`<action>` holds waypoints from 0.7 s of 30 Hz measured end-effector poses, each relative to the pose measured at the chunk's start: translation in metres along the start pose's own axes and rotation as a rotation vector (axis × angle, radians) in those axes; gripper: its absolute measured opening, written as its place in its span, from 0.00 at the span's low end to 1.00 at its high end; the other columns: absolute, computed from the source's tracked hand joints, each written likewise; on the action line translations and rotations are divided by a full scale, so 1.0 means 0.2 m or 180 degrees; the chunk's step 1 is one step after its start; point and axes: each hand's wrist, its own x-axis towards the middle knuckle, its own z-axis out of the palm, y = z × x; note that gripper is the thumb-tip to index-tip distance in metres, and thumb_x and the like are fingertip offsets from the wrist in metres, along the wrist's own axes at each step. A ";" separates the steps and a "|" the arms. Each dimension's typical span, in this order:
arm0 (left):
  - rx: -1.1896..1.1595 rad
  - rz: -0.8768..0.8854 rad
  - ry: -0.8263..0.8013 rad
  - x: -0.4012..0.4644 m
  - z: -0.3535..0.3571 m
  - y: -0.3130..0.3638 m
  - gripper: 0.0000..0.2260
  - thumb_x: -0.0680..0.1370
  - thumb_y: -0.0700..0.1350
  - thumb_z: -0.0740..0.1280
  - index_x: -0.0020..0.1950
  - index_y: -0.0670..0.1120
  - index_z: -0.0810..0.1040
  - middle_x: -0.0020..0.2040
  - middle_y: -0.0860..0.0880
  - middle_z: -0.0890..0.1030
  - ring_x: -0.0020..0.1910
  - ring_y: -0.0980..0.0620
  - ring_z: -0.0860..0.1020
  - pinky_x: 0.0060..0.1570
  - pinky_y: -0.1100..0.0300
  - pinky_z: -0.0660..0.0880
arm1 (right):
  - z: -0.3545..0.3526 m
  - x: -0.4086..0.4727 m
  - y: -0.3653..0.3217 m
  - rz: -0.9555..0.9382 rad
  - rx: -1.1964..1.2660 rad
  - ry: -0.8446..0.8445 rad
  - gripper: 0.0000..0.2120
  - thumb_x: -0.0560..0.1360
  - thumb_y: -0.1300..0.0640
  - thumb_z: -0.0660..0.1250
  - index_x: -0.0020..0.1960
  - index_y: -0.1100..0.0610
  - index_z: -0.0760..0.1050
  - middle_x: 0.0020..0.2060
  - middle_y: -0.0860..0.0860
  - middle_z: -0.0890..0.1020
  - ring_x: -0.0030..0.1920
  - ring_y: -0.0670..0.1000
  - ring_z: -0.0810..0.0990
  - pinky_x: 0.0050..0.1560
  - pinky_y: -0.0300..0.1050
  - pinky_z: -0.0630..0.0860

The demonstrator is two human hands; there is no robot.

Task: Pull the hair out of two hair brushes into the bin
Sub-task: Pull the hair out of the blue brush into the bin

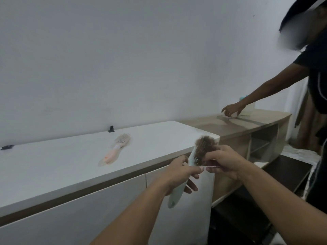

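My left hand [180,172] grips the handle of a pale mint hair brush [177,191], held upright in front of the white cabinet's right corner. Brown hair [205,145] is matted across its bristles. My right hand [223,161] reaches in from the right and its fingers pinch that hair at the brush head. A second brush, pink with a peach handle [115,149], lies flat on the white cabinet top [62,156], well left of my hands. No bin is in view.
Another person stands at the right edge, one hand [231,109] stretched over a lower wooden desk [247,124] with open shelves. Two small black clips [111,129] [7,147] sit near the wall on the cabinet top. Dark floor lies below the desk.
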 end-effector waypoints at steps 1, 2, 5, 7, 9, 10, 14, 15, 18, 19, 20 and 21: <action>0.0004 0.0033 0.0026 0.00 0.03 -0.01 0.15 0.77 0.49 0.69 0.59 0.44 0.72 0.49 0.40 0.80 0.32 0.46 0.80 0.31 0.58 0.77 | -0.02 -0.02 0.03 -0.0005 -0.0010 0.0027 0.09 0.71 0.71 0.68 0.51 0.65 0.81 0.39 0.58 0.86 0.38 0.52 0.83 0.36 0.45 0.79; -0.0002 0.0045 0.0075 0.00 0.07 -0.03 0.14 0.78 0.49 0.68 0.59 0.44 0.73 0.47 0.40 0.80 0.31 0.46 0.79 0.30 0.59 0.76 | -0.03 -0.04 0.06 0.0001 0.0008 0.0050 0.11 0.71 0.71 0.70 0.52 0.65 0.80 0.42 0.59 0.86 0.40 0.52 0.83 0.37 0.45 0.80; -0.0069 -0.0018 0.0233 0.02 0.16 -0.10 0.13 0.80 0.48 0.64 0.59 0.41 0.74 0.41 0.41 0.79 0.27 0.48 0.76 0.27 0.61 0.72 | -0.08 -0.09 0.15 -0.0028 0.0156 0.0189 0.15 0.70 0.70 0.72 0.56 0.62 0.77 0.49 0.62 0.84 0.43 0.54 0.83 0.35 0.43 0.82; -0.0056 -0.0121 0.0270 0.04 0.21 -0.16 0.13 0.80 0.48 0.65 0.58 0.39 0.74 0.39 0.41 0.78 0.26 0.49 0.76 0.26 0.60 0.74 | -0.11 -0.11 0.23 -0.0061 0.0297 0.0361 0.19 0.70 0.71 0.73 0.59 0.62 0.74 0.52 0.64 0.83 0.44 0.57 0.83 0.34 0.43 0.82; -0.0094 -0.0266 0.0249 0.04 0.26 -0.23 0.13 0.79 0.47 0.67 0.56 0.39 0.74 0.39 0.41 0.77 0.26 0.48 0.77 0.25 0.59 0.76 | -0.13 -0.13 0.32 -0.0068 0.0386 0.0536 0.23 0.70 0.70 0.73 0.62 0.63 0.72 0.53 0.65 0.82 0.45 0.59 0.84 0.33 0.45 0.82; -0.0118 -0.0333 0.0204 0.04 0.28 -0.27 0.12 0.78 0.47 0.67 0.53 0.39 0.73 0.39 0.41 0.77 0.26 0.48 0.76 0.25 0.58 0.76 | -0.13 -0.14 0.38 -0.0044 0.0406 0.0594 0.24 0.70 0.70 0.73 0.63 0.63 0.71 0.53 0.65 0.81 0.45 0.60 0.84 0.33 0.46 0.82; -0.0167 -0.0569 0.0094 0.01 0.38 -0.42 0.09 0.77 0.46 0.69 0.45 0.42 0.72 0.38 0.41 0.77 0.25 0.46 0.75 0.23 0.60 0.71 | -0.13 -0.22 0.62 0.0191 0.0416 0.0677 0.22 0.71 0.70 0.72 0.62 0.61 0.71 0.46 0.63 0.83 0.37 0.56 0.83 0.32 0.49 0.83; -0.0144 -0.0634 0.0105 -0.01 0.41 -0.45 0.10 0.75 0.47 0.70 0.44 0.43 0.73 0.38 0.41 0.77 0.25 0.46 0.75 0.23 0.61 0.70 | -0.13 -0.24 0.68 0.0234 0.0427 0.0698 0.22 0.71 0.71 0.72 0.62 0.60 0.71 0.43 0.61 0.83 0.36 0.55 0.83 0.31 0.48 0.83; -0.0008 -0.0838 0.0090 -0.05 0.48 -0.55 0.14 0.73 0.54 0.71 0.43 0.45 0.75 0.37 0.42 0.79 0.25 0.47 0.76 0.23 0.61 0.71 | -0.15 -0.30 0.83 0.0327 0.0219 0.0682 0.22 0.72 0.68 0.73 0.63 0.60 0.70 0.41 0.59 0.83 0.35 0.53 0.83 0.31 0.46 0.81; 0.0028 -0.0890 0.0076 -0.07 0.50 -0.58 0.15 0.73 0.56 0.71 0.44 0.44 0.76 0.36 0.42 0.79 0.24 0.47 0.76 0.24 0.61 0.71 | -0.15 -0.32 0.88 0.0312 0.0095 0.0666 0.22 0.72 0.67 0.73 0.63 0.60 0.70 0.41 0.59 0.83 0.36 0.53 0.84 0.33 0.47 0.81; 0.0057 -0.0962 0.0084 -0.07 0.52 -0.63 0.17 0.72 0.57 0.71 0.44 0.42 0.78 0.34 0.42 0.79 0.22 0.47 0.76 0.24 0.60 0.71 | -0.16 -0.34 0.95 0.0297 -0.0083 0.0668 0.23 0.72 0.66 0.73 0.63 0.59 0.70 0.41 0.59 0.84 0.37 0.53 0.84 0.34 0.47 0.82; 0.0095 -0.1041 0.0114 -0.08 0.55 -0.66 0.19 0.72 0.58 0.71 0.44 0.41 0.79 0.32 0.43 0.78 0.21 0.48 0.76 0.24 0.60 0.71 | -0.16 -0.35 1.00 0.0260 -0.0294 0.0689 0.24 0.72 0.65 0.74 0.64 0.56 0.70 0.41 0.58 0.84 0.38 0.54 0.85 0.34 0.48 0.81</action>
